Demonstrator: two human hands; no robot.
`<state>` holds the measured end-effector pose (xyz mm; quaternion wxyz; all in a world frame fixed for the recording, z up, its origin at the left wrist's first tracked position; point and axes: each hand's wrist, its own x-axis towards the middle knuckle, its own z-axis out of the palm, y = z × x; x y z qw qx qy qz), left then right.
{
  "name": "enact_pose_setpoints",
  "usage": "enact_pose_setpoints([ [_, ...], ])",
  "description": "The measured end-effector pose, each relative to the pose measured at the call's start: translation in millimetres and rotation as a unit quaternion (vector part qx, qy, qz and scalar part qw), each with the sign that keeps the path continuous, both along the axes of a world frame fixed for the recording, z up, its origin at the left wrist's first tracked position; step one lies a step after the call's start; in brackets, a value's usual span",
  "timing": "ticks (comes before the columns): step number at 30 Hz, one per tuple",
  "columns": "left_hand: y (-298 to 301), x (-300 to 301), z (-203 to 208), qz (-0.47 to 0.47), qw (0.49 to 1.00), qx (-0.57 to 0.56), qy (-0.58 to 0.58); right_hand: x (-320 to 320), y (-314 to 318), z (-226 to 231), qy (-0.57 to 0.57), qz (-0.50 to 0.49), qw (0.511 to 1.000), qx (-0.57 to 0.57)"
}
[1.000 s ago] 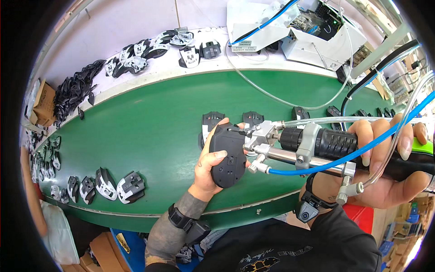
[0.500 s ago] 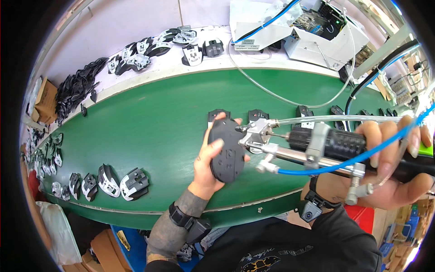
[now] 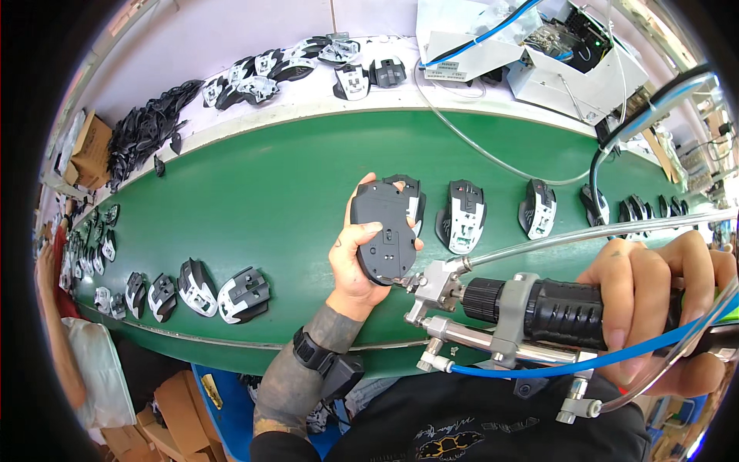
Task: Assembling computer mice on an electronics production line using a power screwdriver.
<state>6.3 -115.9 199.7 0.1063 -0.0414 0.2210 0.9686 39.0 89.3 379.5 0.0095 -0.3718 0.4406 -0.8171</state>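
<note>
My left hand (image 3: pixel 352 266) grips a black computer mouse (image 3: pixel 385 212), its underside with screw holes turned up and the thumb lying across it. In my right hand (image 3: pixel 650 281) is a black-bodied electric screwdriver (image 3: pixel 566 314) with a metal screw-feed head, a clear tube and a blue air hose. The head's tip meets the mouse at its near end; whether a screw sits in it is too small to tell. Just behind, another mouse (image 3: pixel 416 202) is partly covered by the held one. A white-and-black mouse (image 3: pixel 466 215) lies to its right.
More half-built mice (image 3: pixel 539 209) line the green belt (image 3: pixel 292 173) to the right, and several others (image 3: pixel 245 295) lie at left. Mouse shells (image 3: pixel 352 82) and a pile of black parts (image 3: pixel 150 131) occupy the back ledge. A white machine box (image 3: pixel 566 85) stands back right. Another person's arm (image 3: pixel 65 346) shows far left.
The screwdriver has come down and toward me, its tip shifting from the mouse's right side to its near end. The left hand still holds the mouse. The whole view has shifted slightly.
</note>
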Motion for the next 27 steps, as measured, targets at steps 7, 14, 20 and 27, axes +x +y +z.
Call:
enact_pose_setpoints([
  [7, -1.6, 2.4, -0.1, -0.005, 1.0, 0.009, 0.011, -0.2, -3.7, -2.1, 0.01, 0.007, 1.0, 0.0],
  [14, -1.0, 5.6, 3.4, -0.007, 1.0, 0.005, 0.017, 0.8, -6.5, 0.1, 0.023, 0.002, 1.0, -0.009],
  [20, 1.7, 9.7, 12.8, 0.016, 1.0, -0.02, 0.016, -26.7, -17.6, -13.1, 0.166, 0.095, 0.976, -0.1],
  [27, -13.0, -4.8, 6.8, 0.066, 0.99, -0.123, -0.026, -1.8, 2.3, -1.2, 0.066, -0.068, 0.995, -0.013],
])
